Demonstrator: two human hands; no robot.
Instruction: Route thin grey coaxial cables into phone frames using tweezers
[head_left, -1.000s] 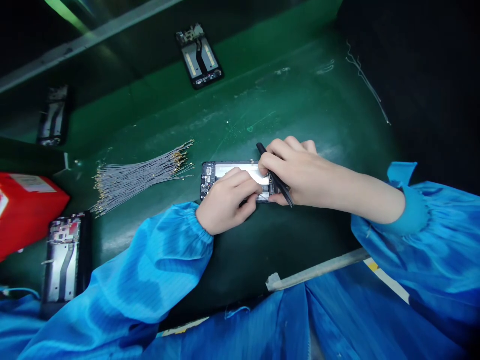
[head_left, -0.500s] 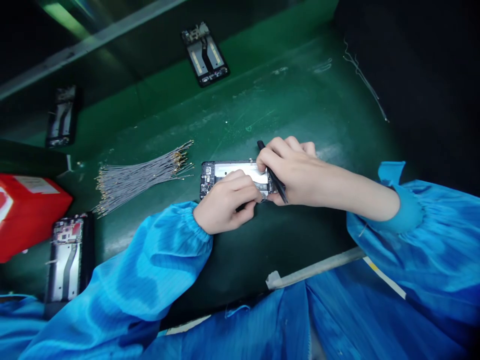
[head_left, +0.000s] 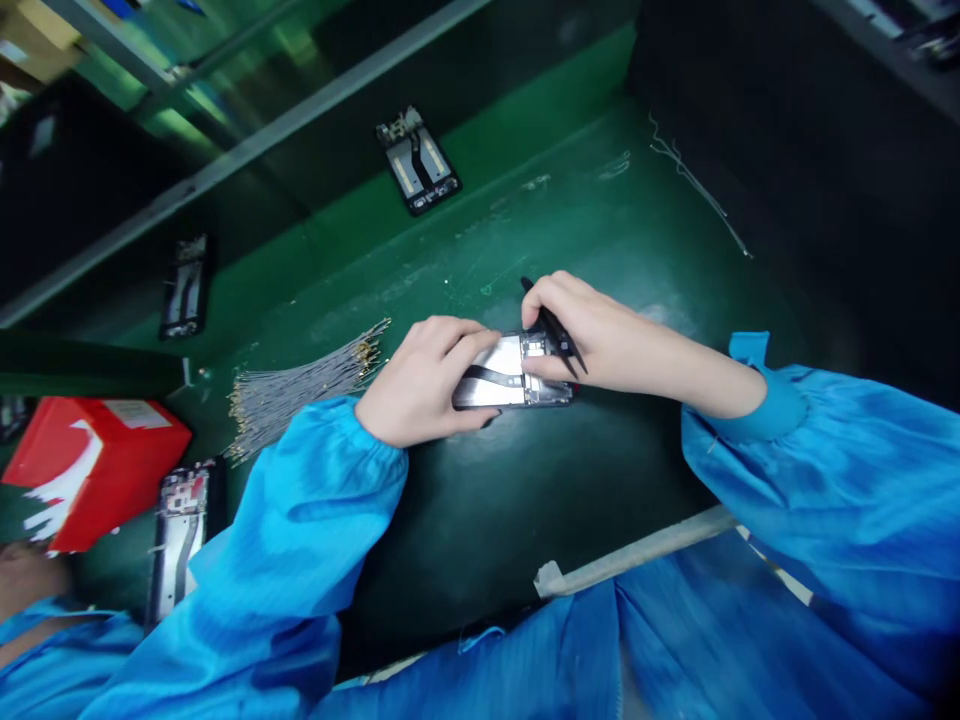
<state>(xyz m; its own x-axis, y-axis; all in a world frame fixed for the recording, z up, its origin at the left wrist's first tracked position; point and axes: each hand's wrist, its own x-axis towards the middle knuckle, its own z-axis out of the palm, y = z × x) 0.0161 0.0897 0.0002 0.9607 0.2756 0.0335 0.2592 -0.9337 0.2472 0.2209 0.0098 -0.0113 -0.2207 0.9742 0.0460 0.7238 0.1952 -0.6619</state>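
An opened phone (head_left: 504,372) lies flat on the green bench, its silver plate and dark ribbon cable facing up. My left hand (head_left: 421,382) grips it across the left end, thumb along the near edge and fingers over the far edge. My right hand (head_left: 577,325) is closed around black tweezers (head_left: 559,333), whose two tips point toward me. The right thumb presses on the circuit board at the phone's right end. Left of my left hand lies a bundle of thin grey cables (head_left: 296,388) with gold-coloured ends.
Other opened phones lie at the back (head_left: 418,163), the far left (head_left: 184,290) and the near left (head_left: 178,535). A red box (head_left: 139,445) stands at left. Another person's arm (head_left: 34,585) shows at bottom left. Loose wires (head_left: 701,185) lie by the dark right-hand panel (head_left: 817,180).
My left hand has gone from the phone's near right edge to gripping its left end. The right thumb has come onto the circuit board. The view has shifted, showing more at left.
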